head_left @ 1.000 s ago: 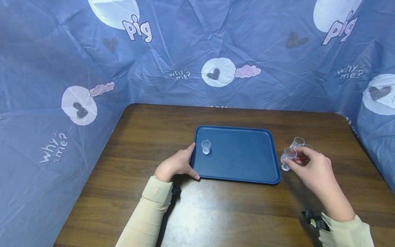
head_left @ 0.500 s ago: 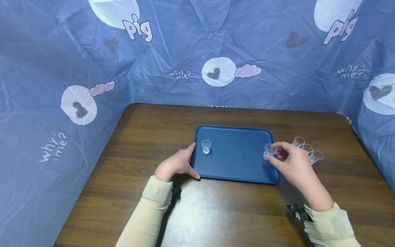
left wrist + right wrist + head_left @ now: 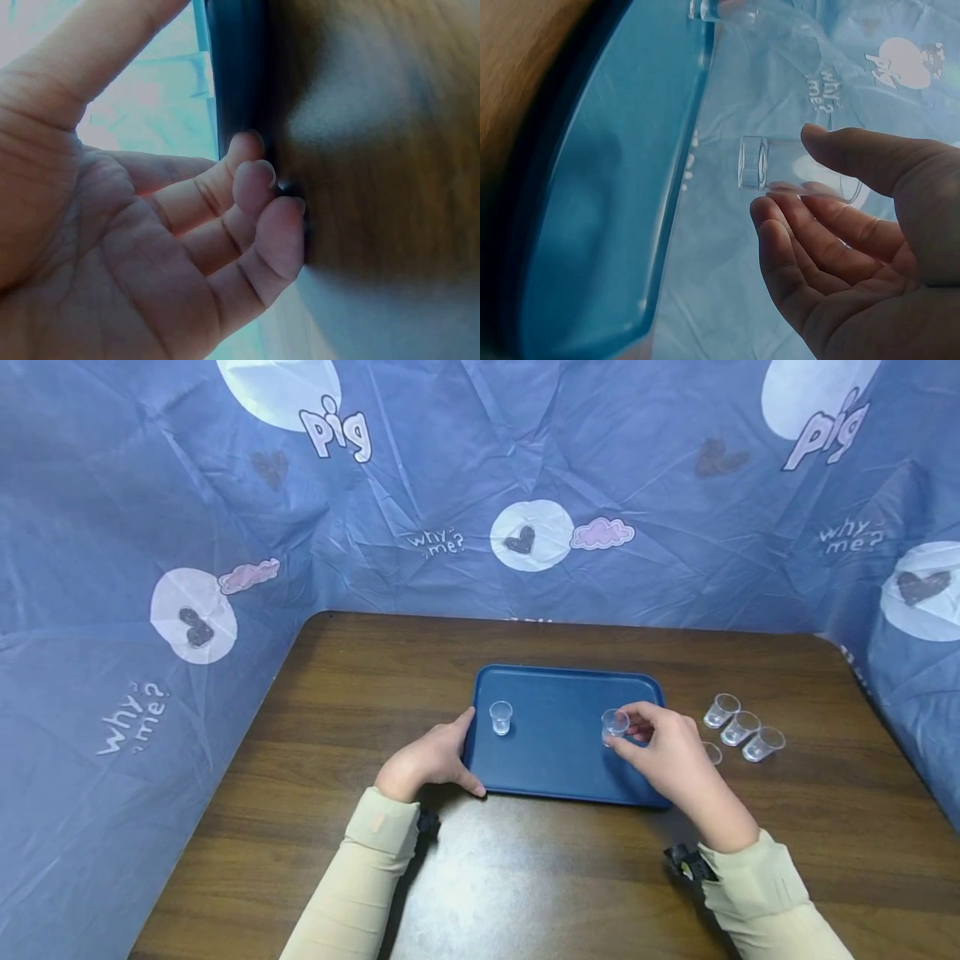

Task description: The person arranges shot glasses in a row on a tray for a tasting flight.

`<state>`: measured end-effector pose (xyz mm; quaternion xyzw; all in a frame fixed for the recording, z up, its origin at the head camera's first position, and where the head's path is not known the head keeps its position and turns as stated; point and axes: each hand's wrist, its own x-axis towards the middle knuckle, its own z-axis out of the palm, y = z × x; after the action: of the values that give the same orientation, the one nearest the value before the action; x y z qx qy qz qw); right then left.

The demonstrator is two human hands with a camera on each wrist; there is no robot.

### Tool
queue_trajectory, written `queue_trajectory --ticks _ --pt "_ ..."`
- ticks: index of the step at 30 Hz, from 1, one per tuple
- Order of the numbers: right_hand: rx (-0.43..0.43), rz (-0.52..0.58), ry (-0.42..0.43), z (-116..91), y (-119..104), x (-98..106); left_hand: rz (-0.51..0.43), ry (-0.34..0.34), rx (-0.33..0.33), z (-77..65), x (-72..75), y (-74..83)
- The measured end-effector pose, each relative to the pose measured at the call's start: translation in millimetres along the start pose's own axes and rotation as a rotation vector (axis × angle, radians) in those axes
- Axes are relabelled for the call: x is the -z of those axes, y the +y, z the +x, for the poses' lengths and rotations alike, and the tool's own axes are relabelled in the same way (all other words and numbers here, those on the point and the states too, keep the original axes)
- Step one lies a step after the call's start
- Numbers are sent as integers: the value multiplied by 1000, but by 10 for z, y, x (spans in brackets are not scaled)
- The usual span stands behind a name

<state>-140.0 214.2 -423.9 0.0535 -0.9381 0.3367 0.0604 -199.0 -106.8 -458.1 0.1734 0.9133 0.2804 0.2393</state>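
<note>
A small clear shot glass (image 3: pixel 613 727) is pinched upright between the thumb and fingers of my right hand (image 3: pixel 673 756), above the right part of a blue tray (image 3: pixel 558 777). In the right wrist view, the thick base of this shot glass (image 3: pixel 751 163) hangs clear of the tray. Another shot glass (image 3: pixel 501 717) stands near the tray's left side. My left hand (image 3: pixel 431 758) holds the tray's left end, thumb at the front corner and fingers along the side. The left wrist view shows curled fingertips (image 3: pixel 279 236) against the dark edge.
Right of the tray, several shot glasses (image 3: pixel 740 727) stand on the brown wooden table (image 3: pixel 555 877); one glass (image 3: pixel 712 752) is partly hidden by my right hand. A blue printed cloth (image 3: pixel 420 477) hangs behind and along the sides.
My right hand has carried a shot glass leftward from the group on the right to above the tray. The left hand and the tray have stayed in place.
</note>
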Motion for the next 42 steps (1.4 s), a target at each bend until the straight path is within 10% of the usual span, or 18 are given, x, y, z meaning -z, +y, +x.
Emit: queue_trajectory --ticks 42 --pt "-19 87 -162 519 -298 -755 14 6 12 -1 2 18"
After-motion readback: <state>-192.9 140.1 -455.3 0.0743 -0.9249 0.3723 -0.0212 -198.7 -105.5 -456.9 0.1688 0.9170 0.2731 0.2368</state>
